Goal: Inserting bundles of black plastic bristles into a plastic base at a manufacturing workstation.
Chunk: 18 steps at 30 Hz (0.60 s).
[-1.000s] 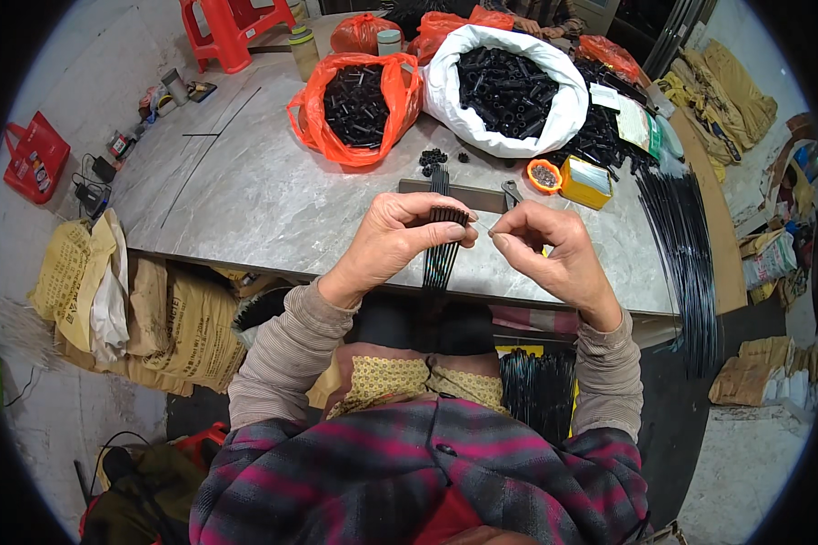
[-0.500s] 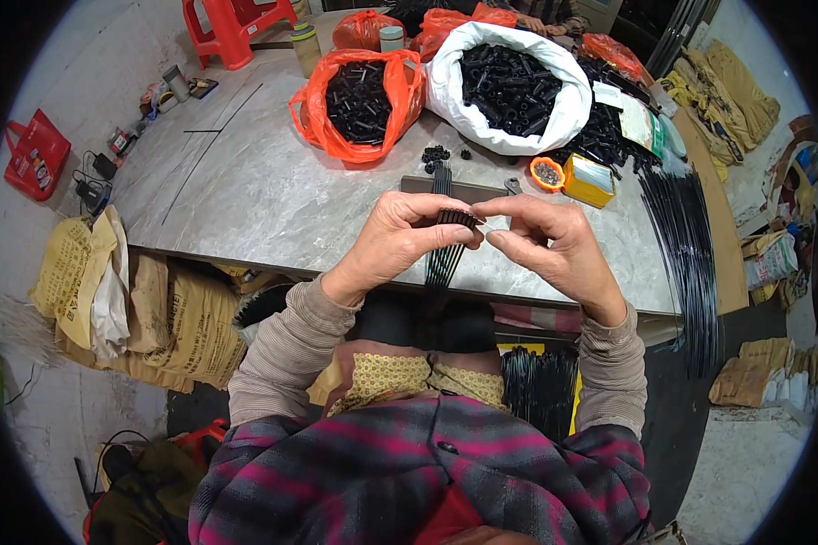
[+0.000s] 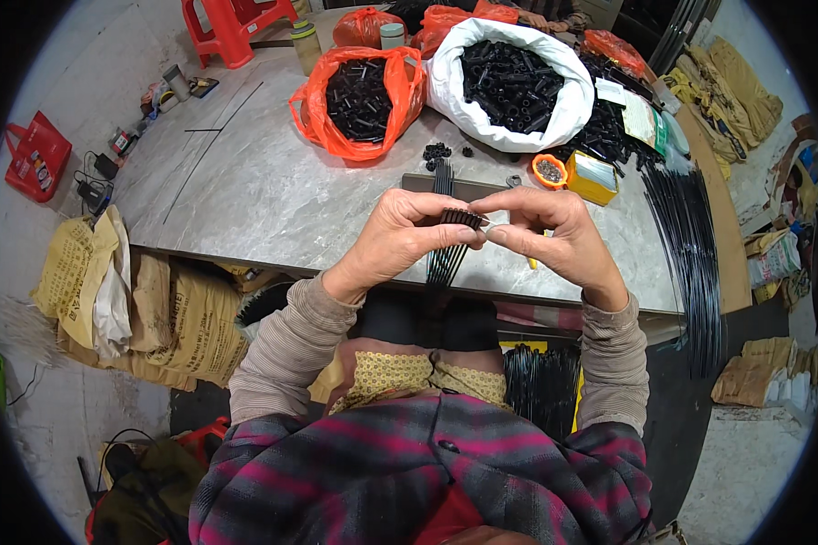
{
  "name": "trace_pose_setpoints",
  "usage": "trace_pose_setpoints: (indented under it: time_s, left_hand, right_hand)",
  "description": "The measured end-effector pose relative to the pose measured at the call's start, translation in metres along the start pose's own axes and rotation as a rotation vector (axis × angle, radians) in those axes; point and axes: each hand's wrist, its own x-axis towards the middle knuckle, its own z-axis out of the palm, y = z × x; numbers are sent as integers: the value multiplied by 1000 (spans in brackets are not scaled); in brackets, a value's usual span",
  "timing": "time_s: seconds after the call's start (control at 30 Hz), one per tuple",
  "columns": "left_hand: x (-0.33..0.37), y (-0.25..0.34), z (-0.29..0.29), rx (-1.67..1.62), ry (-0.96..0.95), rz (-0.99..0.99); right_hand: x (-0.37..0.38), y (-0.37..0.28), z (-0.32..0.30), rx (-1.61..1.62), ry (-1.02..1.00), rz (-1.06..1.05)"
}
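Observation:
My left hand [image 3: 400, 236] is closed around a row of short black tubes [image 3: 462, 218], pinched side by side between thumb and fingers. Close against the row's right end, my right hand [image 3: 559, 238] has thumb and forefinger in a pinch. A thin, light sliver shows at those fingertips, too small to name. A small yellow end [image 3: 533, 263] peeks out below the right hand; what it belongs to is hidden. Beneath the left hand, a bundle of thin black rods [image 3: 443, 263] lies across a dark flat bar [image 3: 473, 189] and past the table's near edge.
On the grey table [image 3: 236, 191] stand a red bag [image 3: 304, 127] and a white sack [image 3: 441, 91], both full of black tubes. An orange dish [image 3: 563, 180] of small metal bits sits by a yellow box [image 3: 593, 177]. Long black rods [image 3: 691, 263] hang over the right edge.
The right hand has shifted slightly and turned, with its fingers curled more, and a yellow end now shows below it. The left hand keeps its hold on the row of tubes.

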Motion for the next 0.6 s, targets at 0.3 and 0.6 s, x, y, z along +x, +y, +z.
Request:
trace_pose_setpoints:
  time_s: [0.3, 0.6]
  left_hand:
    - [0, 0, 1, -8, -2, 0]
    - [1, -1, -3, 32, -39, 20]
  right_hand:
    - [6, -2, -2, -30, -35, -9]
    - [16, -5, -10, 112, -137, 43]
